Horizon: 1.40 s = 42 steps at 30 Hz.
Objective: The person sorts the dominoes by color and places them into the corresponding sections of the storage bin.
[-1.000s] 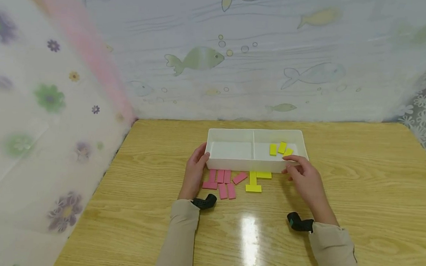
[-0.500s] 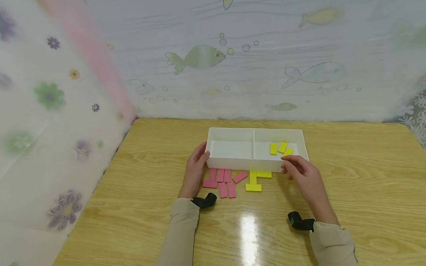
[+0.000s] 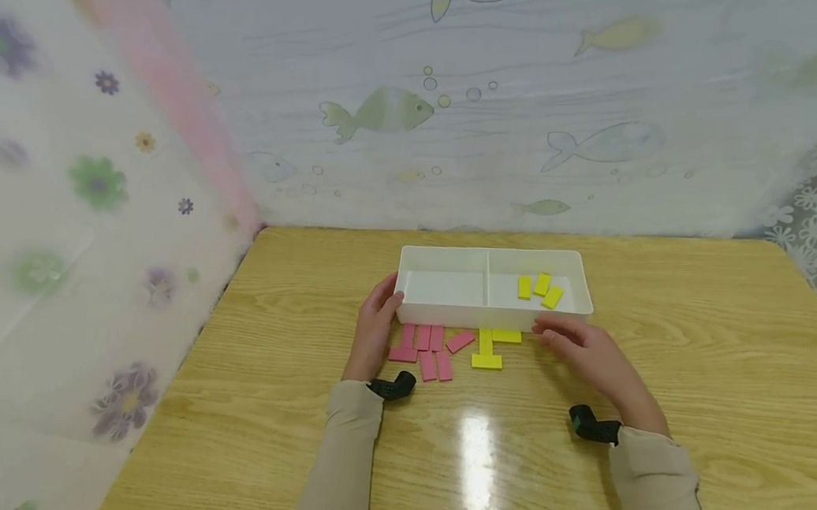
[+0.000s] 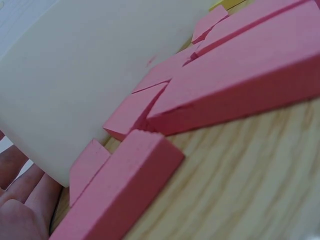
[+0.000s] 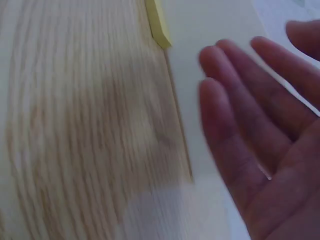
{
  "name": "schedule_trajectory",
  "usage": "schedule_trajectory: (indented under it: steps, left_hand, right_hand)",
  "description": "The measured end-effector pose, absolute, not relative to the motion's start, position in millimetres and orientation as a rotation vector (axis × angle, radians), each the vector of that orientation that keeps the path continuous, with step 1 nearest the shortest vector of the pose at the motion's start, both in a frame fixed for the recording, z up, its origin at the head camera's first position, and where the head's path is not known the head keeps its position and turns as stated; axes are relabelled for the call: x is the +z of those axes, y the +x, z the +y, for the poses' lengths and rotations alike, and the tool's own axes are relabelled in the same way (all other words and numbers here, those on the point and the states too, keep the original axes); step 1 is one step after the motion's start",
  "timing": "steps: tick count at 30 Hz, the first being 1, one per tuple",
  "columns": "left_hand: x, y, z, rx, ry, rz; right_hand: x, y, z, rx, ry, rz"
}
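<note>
The right hand [image 3: 592,356] has dropped from the rim of the white plastic two-compartment tray [image 3: 471,316] to a spot just in front of its long wall; half a second ago its fingers reached over that edge. Its grip is now released: the right wrist view shows the fingers extended and holding nothing, though whether they brush the wall I cannot tell. That withdrawal uncovers the whole of the nearest of three flat yellow rectangular blocks [image 3: 552,297] lying in the right compartment, which suggests that placement is finished and the hand is free for another piece.

Three more yellow rectangular pieces [image 3: 486,362] lie on the wood-grain counter [image 3: 282,436] in front of the tray, to the left of the right fingertips. Seven pink rectangular pieces [image 3: 444,366] lie further left, none in the tray, so the sorting by colour seems only partly done.

The left hand [image 3: 374,316] stays at the tray's left end, its grip wrapped round the front corner, probably to steady it.
</note>
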<state>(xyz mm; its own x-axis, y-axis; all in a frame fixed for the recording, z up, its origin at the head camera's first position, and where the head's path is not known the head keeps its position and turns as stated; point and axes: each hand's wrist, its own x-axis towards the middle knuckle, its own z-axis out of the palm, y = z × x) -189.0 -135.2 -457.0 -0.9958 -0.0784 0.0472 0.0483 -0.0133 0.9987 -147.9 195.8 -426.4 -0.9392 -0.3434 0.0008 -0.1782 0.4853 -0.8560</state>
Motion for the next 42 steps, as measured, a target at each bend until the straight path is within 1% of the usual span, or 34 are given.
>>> schedule_trajectory:
  steps: [4,10,20,33,38,42]
  left_hand:
    - [-458.2,-188.3,-134.7,-2.149,0.032,-2.143]
    - [-454.6,-186.5,-135.0,-2.183,0.041,-2.136]
    - [-434.0,-176.1,-131.1,-2.183,0.039,-2.175]
    - [-456.0,-188.6,-134.2,-2.151,0.040,-2.164]
    - [-456.4,-188.5,-134.0,-2.144,0.027,-2.164]
    - [-449.5,-185.1,-133.8,-2.153,0.032,-2.177]
  right_hand:
    - [-426.4,-147.5,197.9,-1.347,-0.470,2.516]
    - [-426.4,-146.9,191.1,-1.337,-0.533,2.441]
    - [-426.3,-145.4,181.5,-1.317,-0.452,2.385]
    - [-432.8,-147.2,174.1,-1.311,-0.501,2.456]
    - [-435.1,-147.6,169.2,-1.303,-0.511,2.509]
    - [-434.8,-147.4,166.1,-1.258,-0.497,2.566]
